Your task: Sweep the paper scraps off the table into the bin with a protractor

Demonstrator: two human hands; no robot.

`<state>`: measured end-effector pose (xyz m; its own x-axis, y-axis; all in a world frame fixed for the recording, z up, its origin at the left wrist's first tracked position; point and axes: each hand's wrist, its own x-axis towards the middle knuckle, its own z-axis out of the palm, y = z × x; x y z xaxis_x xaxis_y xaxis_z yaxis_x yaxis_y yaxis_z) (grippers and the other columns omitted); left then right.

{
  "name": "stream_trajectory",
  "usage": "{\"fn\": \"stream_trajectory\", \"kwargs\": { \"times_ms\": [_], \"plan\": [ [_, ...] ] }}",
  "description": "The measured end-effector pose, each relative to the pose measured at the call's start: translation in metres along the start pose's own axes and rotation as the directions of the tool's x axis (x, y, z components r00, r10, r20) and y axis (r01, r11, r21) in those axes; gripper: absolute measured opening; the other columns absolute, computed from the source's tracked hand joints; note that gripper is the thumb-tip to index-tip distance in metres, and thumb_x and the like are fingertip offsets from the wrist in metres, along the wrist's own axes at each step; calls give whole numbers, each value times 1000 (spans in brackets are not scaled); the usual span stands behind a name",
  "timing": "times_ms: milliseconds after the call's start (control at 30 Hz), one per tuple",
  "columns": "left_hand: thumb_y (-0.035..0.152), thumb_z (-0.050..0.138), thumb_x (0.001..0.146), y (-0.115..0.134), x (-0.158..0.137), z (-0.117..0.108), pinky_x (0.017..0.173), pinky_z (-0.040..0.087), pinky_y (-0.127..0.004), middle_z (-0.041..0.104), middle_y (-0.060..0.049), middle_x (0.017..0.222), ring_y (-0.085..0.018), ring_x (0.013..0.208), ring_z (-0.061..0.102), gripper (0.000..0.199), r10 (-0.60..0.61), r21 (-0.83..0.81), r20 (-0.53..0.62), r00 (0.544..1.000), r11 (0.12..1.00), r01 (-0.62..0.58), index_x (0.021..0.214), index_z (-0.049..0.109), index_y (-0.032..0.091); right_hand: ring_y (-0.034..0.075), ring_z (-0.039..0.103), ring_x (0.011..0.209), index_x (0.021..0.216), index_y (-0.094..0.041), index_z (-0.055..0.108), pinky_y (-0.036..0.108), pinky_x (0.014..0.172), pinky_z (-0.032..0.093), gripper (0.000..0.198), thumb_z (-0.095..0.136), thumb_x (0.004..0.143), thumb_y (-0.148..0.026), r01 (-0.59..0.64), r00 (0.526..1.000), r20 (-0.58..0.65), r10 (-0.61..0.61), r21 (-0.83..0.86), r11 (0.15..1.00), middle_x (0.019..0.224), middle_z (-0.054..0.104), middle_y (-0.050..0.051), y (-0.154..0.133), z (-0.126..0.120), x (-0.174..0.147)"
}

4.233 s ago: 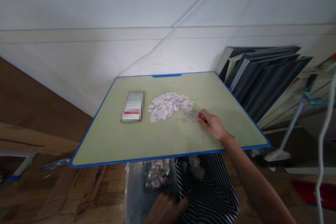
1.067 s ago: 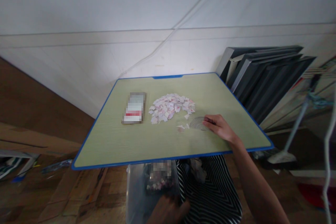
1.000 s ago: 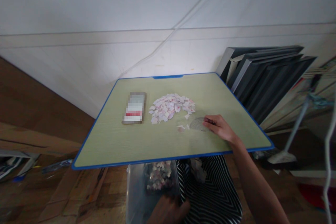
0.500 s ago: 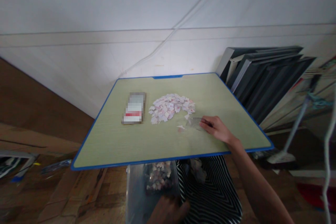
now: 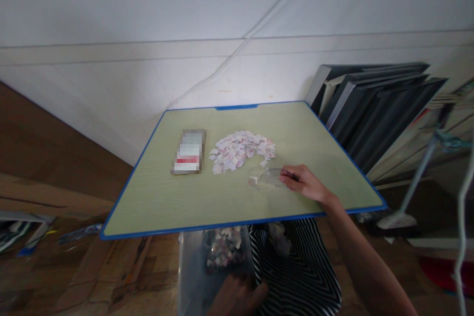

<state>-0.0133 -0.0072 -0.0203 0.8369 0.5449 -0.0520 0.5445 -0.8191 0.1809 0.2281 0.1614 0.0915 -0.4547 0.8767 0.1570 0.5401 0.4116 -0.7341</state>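
On the left of the green, blue-edged desk lies a small flat pack, its print blurred. Just beside it, toward the middle, sits a heap of small pink and white paper scraps, with a few loose scraps lying apart from the heap, nearer to you. Below the desk's near edge stands a clear plastic bin with more scraps inside, and your left hand rests at its rim, low in the view; it is dark and partly cut off, so you cannot tell whether its fingers are curled on the bin or only lying against it. To the right of the loose scraps lies a clear, thin plastic piece, flat on the desk. Your right hand reaches in from the right, its fingers drawn close together and pinching the near edge of that clear piece. Further right, beyond the desk, dark panels lean against the wall.
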Motion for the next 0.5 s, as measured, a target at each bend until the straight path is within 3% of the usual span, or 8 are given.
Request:
{"fn": "stream_trajectory", "kwargs": {
  "times_ms": [233, 500],
  "plan": [
    [16, 58, 77, 0, 0, 3, 46, 45, -19, 64, -1, 73, -15, 57, 59, 33, -11, 25, -41, 999, 1000, 12, 106, 43, 20, 7, 33, 45, 59, -19, 40, 22, 43, 26, 27, 41, 83, -31, 10, 1000, 27, -10, -2, 1000, 50, 35, -5, 1, 2, 0],
    [12, 55, 77, 0, 0, 3, 45, 44, -19, 62, 1, 67, -15, 54, 59, 34, -6, 41, -10, 1000, 999, 7, 107, 42, 21, 7, 32, 45, 57, -18, 39, 22, 44, 25, 28, 42, 82, -31, 14, 1000, 23, -13, -40, 999, 49, 34, -6, 4, 2, 1]
  ]
}}
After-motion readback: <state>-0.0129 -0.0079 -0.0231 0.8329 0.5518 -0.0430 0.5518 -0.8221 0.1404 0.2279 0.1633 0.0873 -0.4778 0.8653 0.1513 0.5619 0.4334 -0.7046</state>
